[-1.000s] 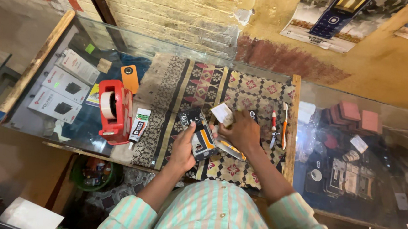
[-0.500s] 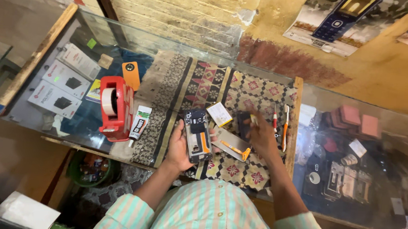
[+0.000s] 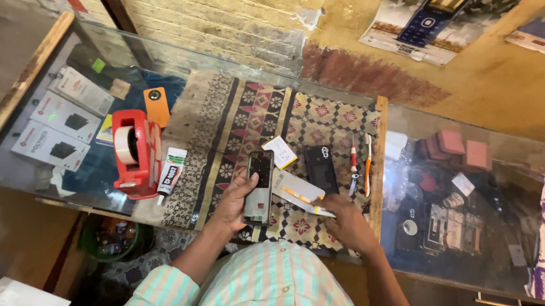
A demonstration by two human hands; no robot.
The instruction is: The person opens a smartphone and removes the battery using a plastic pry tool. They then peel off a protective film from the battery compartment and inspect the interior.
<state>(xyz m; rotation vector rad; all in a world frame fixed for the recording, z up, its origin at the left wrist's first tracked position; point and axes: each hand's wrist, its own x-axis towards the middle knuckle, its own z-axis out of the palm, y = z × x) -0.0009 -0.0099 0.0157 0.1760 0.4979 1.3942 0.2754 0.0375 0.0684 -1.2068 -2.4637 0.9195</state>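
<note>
Over the patterned cloth point(image 3: 249, 116) on the glass desk point(image 3: 470, 250), your left hand point(image 3: 234, 201) grips a dark phone point(image 3: 259, 184) upright, thumb on its screen. Your right hand point(image 3: 344, 220) pinches a white packet point(image 3: 298, 190) lying beside the phone.

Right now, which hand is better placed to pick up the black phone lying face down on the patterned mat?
Probably the right hand. It rests on the mat just below the black phone, touching only a white packet. The left hand is already occupied, its fingers wrapped around another phone.
</note>
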